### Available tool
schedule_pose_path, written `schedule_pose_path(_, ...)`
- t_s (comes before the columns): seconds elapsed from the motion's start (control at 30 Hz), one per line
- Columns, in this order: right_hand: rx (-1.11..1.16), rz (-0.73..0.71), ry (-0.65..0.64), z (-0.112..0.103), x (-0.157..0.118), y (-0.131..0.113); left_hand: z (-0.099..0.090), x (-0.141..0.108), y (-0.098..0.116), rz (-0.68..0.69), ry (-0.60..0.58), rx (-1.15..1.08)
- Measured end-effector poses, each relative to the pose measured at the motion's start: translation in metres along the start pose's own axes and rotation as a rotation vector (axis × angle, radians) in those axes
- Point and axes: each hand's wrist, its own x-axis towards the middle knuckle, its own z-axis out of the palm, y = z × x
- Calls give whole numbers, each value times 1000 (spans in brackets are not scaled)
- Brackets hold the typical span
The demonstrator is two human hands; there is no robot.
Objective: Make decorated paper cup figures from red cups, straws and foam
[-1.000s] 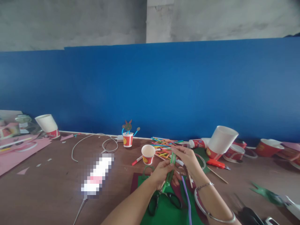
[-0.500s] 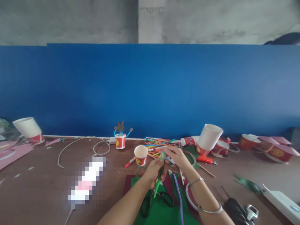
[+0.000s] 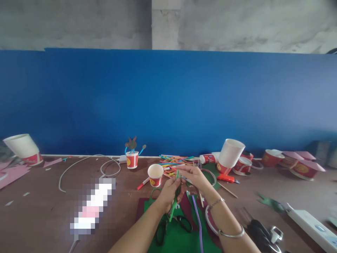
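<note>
My left hand (image 3: 168, 193) is closed round a narrow folded green strip (image 3: 172, 209), whose lower end hangs below the fingers. Touching the strip's upper end, my right hand (image 3: 193, 177) has its fingers pressed together over it; its wrist wears a chain and a bangle. Under both hands lie green sheets (image 3: 181, 240) on a dark red sheet (image 3: 141, 207), with black-handled scissors (image 3: 185, 223) and a purple stem (image 3: 198, 219) on top. A paper cup (image 3: 155, 175) stands just left of my hands.
Colourful sticks (image 3: 168, 161) lie behind my hands. A cup with a small figure (image 3: 132, 160) stands further back. To the right are a tall white cup stack (image 3: 230, 156), an orange cutter (image 3: 226, 178), a glue gun (image 3: 263, 235) and a white device (image 3: 310, 225). A blurred-out object (image 3: 92, 209) lies left.
The whole view has shifted slightly, so things appear further left. Both hands stay at the green strip, with the right fingers a little flatter over its top.
</note>
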Motion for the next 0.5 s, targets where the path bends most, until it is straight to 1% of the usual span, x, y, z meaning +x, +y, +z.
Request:
schedule_pose_path(0.1,26,67,13,4,-2,-2,1,0,-1,14,-8,15)
schedule_pose_path(0.17,64,91,15,7,-3,-2,2,0,0,-3,5,18)
schedule_pose_path(0.27,134,79,19,11,-3,-3,3,-1,2,-50,32,4)
schedule_pose_path(0.33,150,69,46,13,-3,-3,3,-2,4,-78,27,13)
schedule_pose_path(0.43,150,107,80,15,-2,-5,3,-3,6,-89,14,62)
schedule_pose_path(0.5,153,133,96,16,-2,-5,3,-3,7,-81,28,93)
